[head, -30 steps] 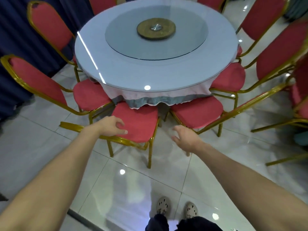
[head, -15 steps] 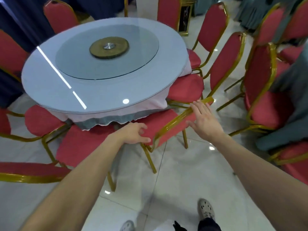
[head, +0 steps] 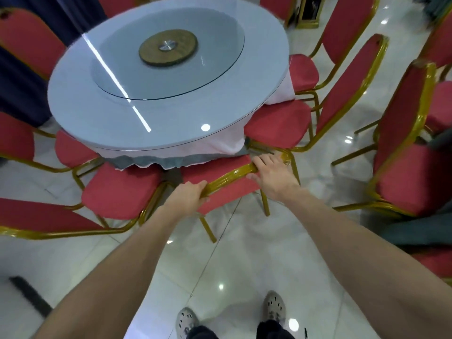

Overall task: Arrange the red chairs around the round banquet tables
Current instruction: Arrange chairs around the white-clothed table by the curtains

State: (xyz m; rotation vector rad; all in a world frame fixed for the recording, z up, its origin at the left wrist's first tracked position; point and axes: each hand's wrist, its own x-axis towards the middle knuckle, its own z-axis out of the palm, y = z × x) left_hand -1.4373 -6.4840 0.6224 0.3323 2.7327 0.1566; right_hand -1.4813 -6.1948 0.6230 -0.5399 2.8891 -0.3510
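The left grip point(head: 188, 195), a bare hand, has its fingers curled round the near-left end of the gold top rail of a red chair point(head: 227, 193). The right grip point(head: 274, 173) clasps the same rail close to its far-right corner, fingers over the top and thumb on the near side. So both grips are closed on the chair's backrest. That rail's long axis runs on a slant, from near left to far right. The chair faces the round worktop point(head: 102, 111), its backrest toward the person. Its seat points in under the hanging white cloth point(head: 220, 145) and the grey cloth hem just below it. Two gold rear legs stand on the glossy tiled floor point(head: 244, 253). Just to its left sits a neighbouring chair point(head: 122, 192) with its seat also turned toward the worktop; just to its right another chair point(head: 276, 126) is tucked in under the cloth. More red chairs ring the far side, and others stand apart at the right. A glass turntable point(head: 208, 77) lies on the worktop with a round wooden hub point(head: 168, 59) at its middle. The person's two grey shoes point(head: 187, 321) show at the bottom.
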